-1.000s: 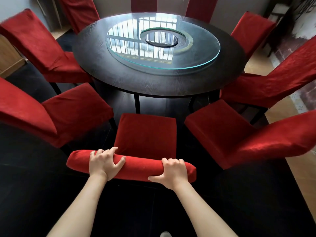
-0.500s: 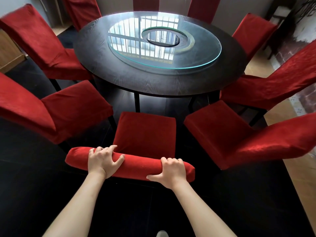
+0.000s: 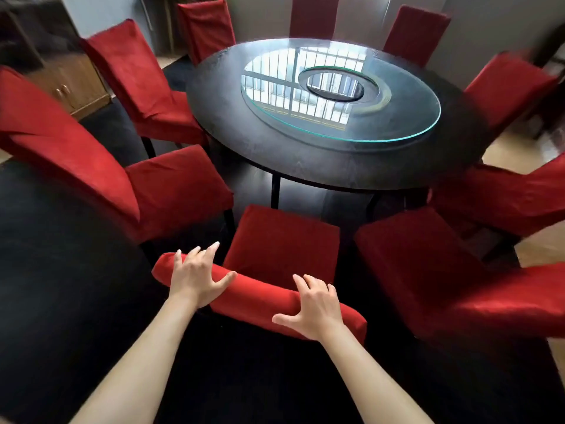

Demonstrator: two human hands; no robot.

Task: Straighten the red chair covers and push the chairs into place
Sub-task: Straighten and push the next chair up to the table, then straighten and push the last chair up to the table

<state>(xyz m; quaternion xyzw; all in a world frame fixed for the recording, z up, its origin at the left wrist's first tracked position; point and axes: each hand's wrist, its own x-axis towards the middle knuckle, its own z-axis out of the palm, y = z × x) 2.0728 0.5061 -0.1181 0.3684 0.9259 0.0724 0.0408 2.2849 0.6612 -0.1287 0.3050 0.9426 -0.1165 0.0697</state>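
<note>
Two hands spread over the top rail of the nearest red-covered chair (image 3: 281,240), neither one gripping it.

I log the left hand (image 3: 195,275) near the rail's left end, fingers splayed and extended, thumb lying against the cover; whether the palm presses the fabric I cannot tell. The right hand (image 3: 315,306) sits toward the rail's right end, fingers loosely spread, thumb out to the left, holding nothing. This chair faces the round dark table (image 3: 244,133), its seat front near the table edge. A glass turntable (image 3: 397,130) lies on the tabletop. More red-covered chairs ring the table; the left neighbour (image 3: 91,166) and right neighbour (image 3: 428,270) stand angled just beside the near chair. Dark carpet (image 3: 61,286) underfoot.
</note>
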